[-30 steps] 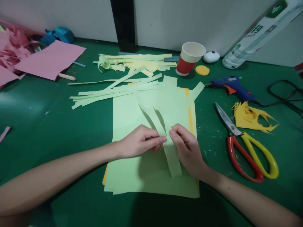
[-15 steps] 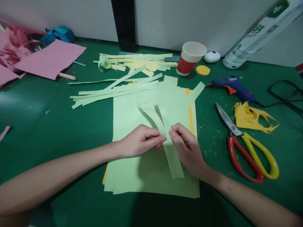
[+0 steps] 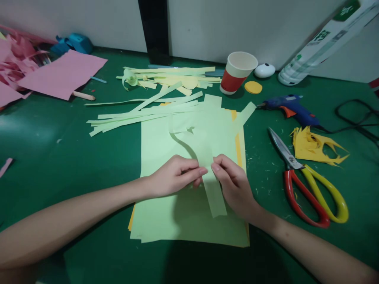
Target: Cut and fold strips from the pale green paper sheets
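A light green paper strip (image 3: 213, 193) is held above a stack of green paper sheets (image 3: 166, 221). My left hand (image 3: 177, 176) pinches its left edge between thumb and fingers. On the other edge, my right hand (image 3: 233, 181) grips the strip with thumb and forefinger. The strip's far part curls away over the stack, where pale green on pale green makes its outline hard to follow. Several more green paper strips (image 3: 124, 120) lie across the far left of the stack.
Right of the stack lie scissors (image 3: 296, 167) with red and yellow handles, a blue glue gun (image 3: 291, 107) and a cut yellow paper scrap (image 3: 312, 148). A paper cup (image 3: 233, 81) stands behind. Pink paper (image 3: 65, 73) lies at the far left.
The strip has shifted slightly away from me and to the left, and its split far end now looks closed together. Both hands stay nearly in place.
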Motion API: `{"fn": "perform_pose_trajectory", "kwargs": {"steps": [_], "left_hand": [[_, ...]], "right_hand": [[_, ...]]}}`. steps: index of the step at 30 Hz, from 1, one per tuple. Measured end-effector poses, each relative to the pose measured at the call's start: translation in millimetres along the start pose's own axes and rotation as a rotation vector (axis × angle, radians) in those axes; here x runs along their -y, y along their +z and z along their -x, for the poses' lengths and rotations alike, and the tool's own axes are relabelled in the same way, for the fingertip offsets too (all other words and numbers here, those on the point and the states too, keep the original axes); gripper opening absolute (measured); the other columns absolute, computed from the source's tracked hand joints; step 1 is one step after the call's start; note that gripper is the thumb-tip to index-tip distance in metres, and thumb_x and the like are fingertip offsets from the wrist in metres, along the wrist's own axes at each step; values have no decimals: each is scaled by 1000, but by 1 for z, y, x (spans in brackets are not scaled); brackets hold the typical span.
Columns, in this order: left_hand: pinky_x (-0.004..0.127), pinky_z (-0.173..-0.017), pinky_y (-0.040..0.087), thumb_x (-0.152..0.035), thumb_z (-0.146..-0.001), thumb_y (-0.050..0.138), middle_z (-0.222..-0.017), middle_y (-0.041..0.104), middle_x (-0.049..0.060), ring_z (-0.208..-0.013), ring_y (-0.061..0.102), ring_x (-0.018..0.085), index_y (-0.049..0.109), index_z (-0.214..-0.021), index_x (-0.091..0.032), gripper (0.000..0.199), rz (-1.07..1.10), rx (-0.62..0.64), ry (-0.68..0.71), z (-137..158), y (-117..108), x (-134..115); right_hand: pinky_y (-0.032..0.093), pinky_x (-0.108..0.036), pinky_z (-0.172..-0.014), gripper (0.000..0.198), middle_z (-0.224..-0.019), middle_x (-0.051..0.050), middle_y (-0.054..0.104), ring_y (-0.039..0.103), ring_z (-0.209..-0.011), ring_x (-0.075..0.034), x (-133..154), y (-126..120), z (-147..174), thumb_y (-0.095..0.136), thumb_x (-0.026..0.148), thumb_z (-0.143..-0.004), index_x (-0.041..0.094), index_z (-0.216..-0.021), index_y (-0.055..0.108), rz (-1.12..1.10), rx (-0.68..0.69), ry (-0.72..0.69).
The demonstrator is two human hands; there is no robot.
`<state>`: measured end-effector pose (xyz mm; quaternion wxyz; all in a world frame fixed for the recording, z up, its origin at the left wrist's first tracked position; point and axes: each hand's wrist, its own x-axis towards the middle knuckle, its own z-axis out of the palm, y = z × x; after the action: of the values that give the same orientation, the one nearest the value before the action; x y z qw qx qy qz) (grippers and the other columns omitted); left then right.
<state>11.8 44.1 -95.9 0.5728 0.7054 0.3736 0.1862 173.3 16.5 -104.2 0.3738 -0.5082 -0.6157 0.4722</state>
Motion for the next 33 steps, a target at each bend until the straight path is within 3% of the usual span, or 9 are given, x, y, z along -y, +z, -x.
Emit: {"fn": "perform_pose_trajectory", "kwargs": {"steps": [6, 12, 17, 26, 33], "left_hand": [[18, -47, 35, -31, -87, 39, -45, 46, -4, -44, 43, 6, 56, -58, -13, 38, -19, -19, -25, 0, 0, 0], [18, -46, 33, -31, -85, 42, -52, 49, -4, -46, 43, 6, 53, -60, -14, 32, -24, 57, 23, -2, -1, -1], [18, -46, 34, -30, -86, 41, -50, 48, -4, -46, 43, 6, 52, -57, -14, 35, 14, 9, 5, -1, 0, 0], [18, -48, 35, -32, -86, 42, -48, 47, -4, -45, 43, 6, 52, -55, -14, 37, 3, -29, 2, 0, 0, -1], [18, -46, 34, -36, -86, 41, -46, 45, -4, -43, 41, 6, 53, -61, -14, 36, 51, -72, -40, 0, 0, 2]], "right_hand": [[27, -23, -45, 24, -55, 5, 29, 30, -49, -10, 4, 1, -1, 36, 25, -84, 21, -61, 32, 15, -36, -9], [26, -24, -43, 22, -54, 5, 29, 29, -47, -10, 4, 2, -3, 38, 26, -83, 22, -62, 35, 18, -65, 17], [24, -23, -42, 26, -52, 6, 26, 26, -46, -10, 0, 2, -2, 39, 26, -84, 22, -59, 31, 0, -13, -11], [25, -23, -43, 26, -54, 6, 26, 27, -48, -10, 3, 3, -1, 38, 24, -85, 22, -60, 31, 13, -72, -35], [27, -23, -44, 20, -53, 6, 32, 30, -47, -10, 0, 2, -2, 40, 29, -85, 22, -66, 40, -15, -11, -2]]}}
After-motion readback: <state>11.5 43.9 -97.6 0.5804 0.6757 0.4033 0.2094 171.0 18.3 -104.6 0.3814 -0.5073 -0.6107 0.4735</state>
